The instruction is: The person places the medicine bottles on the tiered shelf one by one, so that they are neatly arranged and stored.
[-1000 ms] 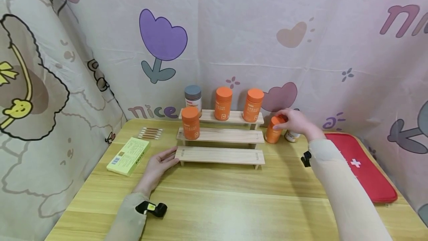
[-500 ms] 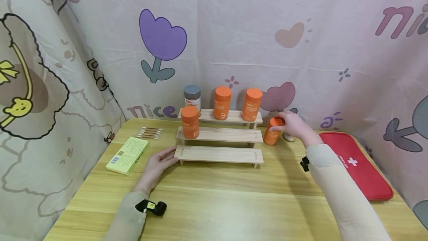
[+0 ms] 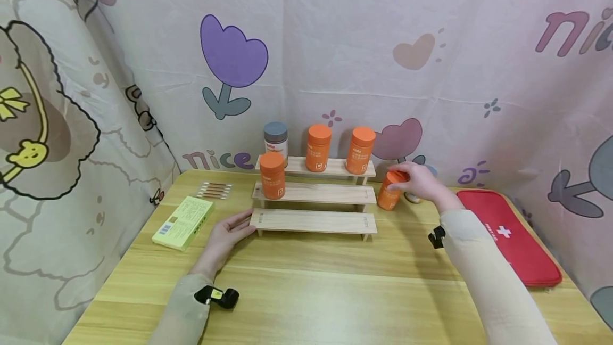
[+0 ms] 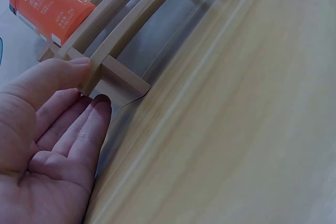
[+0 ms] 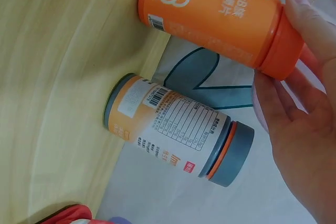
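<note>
My right hand (image 3: 421, 182) grips the cap of an orange pill bottle (image 3: 389, 197) just right of the wooden tiered rack (image 3: 313, 221). In the right wrist view the thumb and fingers lie on either side of that orange cap. Beside it stands a white and orange pill bottle with a grey cap (image 5: 173, 124), mostly hidden behind the hand in the head view. At the rack's left end my left hand (image 3: 230, 236) pinches the lowest shelf, thumb over its end and fingertips underneath (image 4: 102, 100).
Two orange bottles (image 3: 318, 149) and a grey-capped bottle (image 3: 276, 140) stand on the top tier, with another orange bottle (image 3: 273, 177) on the middle one. Left lie a yellow-green box (image 3: 184, 222) and cotton swabs (image 3: 214, 190). A red first-aid pouch (image 3: 512, 244) lies right.
My right hand and the orange bottle have shifted slightly left and nearer, away from the grey-capped bottle beside it. The left hand stays on the rack's end.
</note>
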Motion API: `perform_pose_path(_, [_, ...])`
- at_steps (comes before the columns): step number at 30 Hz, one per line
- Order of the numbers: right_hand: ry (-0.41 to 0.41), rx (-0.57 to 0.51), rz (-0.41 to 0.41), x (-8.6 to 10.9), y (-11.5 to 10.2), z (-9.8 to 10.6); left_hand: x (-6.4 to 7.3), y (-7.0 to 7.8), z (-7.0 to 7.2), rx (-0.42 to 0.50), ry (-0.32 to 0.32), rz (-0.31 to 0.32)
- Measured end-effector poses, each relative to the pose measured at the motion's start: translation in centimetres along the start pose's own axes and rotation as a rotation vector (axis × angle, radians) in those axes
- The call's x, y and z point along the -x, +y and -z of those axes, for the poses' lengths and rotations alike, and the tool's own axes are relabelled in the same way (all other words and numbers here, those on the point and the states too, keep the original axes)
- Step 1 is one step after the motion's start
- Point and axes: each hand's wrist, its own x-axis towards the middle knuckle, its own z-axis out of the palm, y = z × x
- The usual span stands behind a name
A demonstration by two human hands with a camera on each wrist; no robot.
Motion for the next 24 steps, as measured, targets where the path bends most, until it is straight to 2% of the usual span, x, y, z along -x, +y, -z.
perform_pose_path(8, [0.066, -0.062, -0.055, 1.5, -1.7, 1.7, 0.0, 0.0, 0.0, -0.012, 0.011, 0.003])
perform_pose_path(17, [0.184, -0.096, -0.030, 3.4, -5.0, 4.8, 0.0, 0.1, 0.0, -0.006, -0.001, -0.003])
perform_pose_path(21, [0.222, -0.104, -0.044, 3.8, -6.5, 5.4, 0.0, 0.1, 0.0, -0.014, -0.001, -0.005])
perform_pose_path(24, [0.239, -0.113, -0.009, 3.8, -7.7, 5.4, 0.1, 0.1, 0.0, -0.014, -0.003, -0.008])
